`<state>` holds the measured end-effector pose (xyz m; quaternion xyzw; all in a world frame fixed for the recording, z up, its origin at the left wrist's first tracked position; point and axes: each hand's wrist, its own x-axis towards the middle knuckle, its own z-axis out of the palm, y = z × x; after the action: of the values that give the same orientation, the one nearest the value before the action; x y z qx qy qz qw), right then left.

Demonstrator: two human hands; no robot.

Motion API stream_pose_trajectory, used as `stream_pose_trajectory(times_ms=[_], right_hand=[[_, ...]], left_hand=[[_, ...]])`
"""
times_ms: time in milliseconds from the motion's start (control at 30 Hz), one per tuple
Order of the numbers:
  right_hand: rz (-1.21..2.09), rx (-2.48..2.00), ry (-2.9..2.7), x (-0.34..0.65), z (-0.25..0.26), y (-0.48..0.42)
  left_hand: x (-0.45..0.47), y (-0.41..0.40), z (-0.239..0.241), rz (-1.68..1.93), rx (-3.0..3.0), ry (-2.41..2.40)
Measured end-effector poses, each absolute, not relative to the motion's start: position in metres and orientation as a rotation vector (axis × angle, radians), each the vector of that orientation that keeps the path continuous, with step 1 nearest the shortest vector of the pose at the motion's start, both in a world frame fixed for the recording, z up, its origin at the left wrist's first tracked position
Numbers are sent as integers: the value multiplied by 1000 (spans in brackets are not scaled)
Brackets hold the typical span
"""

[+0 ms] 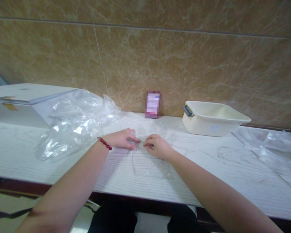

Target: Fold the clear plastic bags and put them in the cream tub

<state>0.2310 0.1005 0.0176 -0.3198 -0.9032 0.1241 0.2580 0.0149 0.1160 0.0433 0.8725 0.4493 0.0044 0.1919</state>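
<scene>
A thin clear plastic bag [151, 166] lies flat on the white wood-grain table in front of me, its outline faint against the surface. My left hand [124, 139], with a dark red bead bracelet [104, 143] at the wrist, rests on the bag's left side, its fingers spread apart. Close by on the right, my right hand [158, 147] has its fingers curled and thumb and fingertips pinched at the bag's film. The fingertips of the two hands nearly meet over the middle of the bag.
Crumpled clear plastic bags [75, 121] are heaped at the left against a white box [19, 110]. A phone-like rectangle [152, 105], blurred out, leans on the marble wall. A cream plastic bin [213, 121] stands back right, and more clear plastic [278, 155] lies beyond it.
</scene>
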Motion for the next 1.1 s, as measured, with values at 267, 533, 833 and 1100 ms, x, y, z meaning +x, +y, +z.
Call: stream_pose_trajectory(times_ms=[267, 533, 833, 1100], right_hand=[[361, -869, -2439, 230, 19, 99], [369, -880, -2456, 229, 18, 101], [356, -841, -2489, 232, 17, 101], [353, -805, -2502, 236, 19, 102]], left_hand=[[24, 100, 54, 110, 2497, 1316], [37, 97, 46, 43, 2549, 1311], [22, 99, 57, -23, 2411, 1269], [14, 109, 54, 140, 2473, 1255]])
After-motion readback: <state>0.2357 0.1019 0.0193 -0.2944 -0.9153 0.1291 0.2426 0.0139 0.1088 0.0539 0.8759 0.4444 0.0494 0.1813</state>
